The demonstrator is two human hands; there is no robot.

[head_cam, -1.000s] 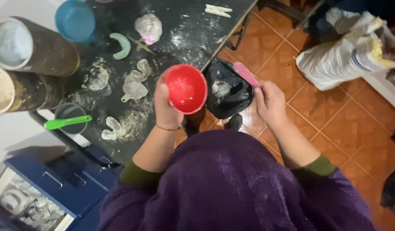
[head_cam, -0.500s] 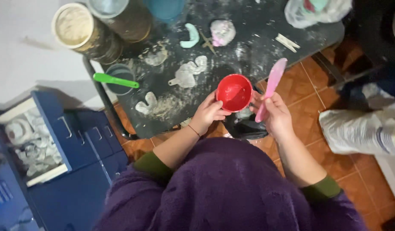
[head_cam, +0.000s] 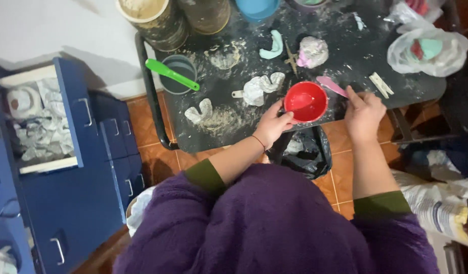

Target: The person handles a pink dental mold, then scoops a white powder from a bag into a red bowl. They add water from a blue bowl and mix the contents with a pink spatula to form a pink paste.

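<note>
Here, I see the left hand (head_cam: pixel 272 126) gripping the red bowl (head_cam: pixel 306 102) while the right hand (head_cam: pixel 363 112) holds a pink spatula (head_cam: pixel 331 85) just beside it.

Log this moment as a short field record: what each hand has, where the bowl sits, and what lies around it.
left hand: grips the rim of the red bowl
right hand: holds a pink spatula beside the bowl
bowl: over the near edge of the dark dusty table
left of bowl: white plaster casts, grey cup with green spatula
below table edge: black bag on tiled floor
far left: blue drawer cabinet, top drawer open
</note>
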